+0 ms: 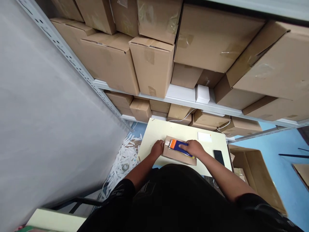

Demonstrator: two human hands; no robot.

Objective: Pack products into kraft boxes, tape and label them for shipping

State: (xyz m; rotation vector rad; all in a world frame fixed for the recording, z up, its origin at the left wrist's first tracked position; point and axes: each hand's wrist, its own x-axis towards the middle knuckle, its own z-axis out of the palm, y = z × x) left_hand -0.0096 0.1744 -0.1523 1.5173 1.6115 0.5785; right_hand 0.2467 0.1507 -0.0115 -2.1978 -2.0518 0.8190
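A small brown cardboard box lies on the pale yellow table in front of my body. My right hand is closed around a blue and orange tape dispenser, held flat over the top of the box with its orange end pointing left. A shiny patch of clear tape shows at the box's left end. There my left hand is closed, its curled fingers against the box's edge. The undersides of both hands are hidden.
On the table are a black phone at right and a white card behind. Shelves with cardboard boxes rise beyond it. White paper strips litter the floor at left; a large open carton stands at right.
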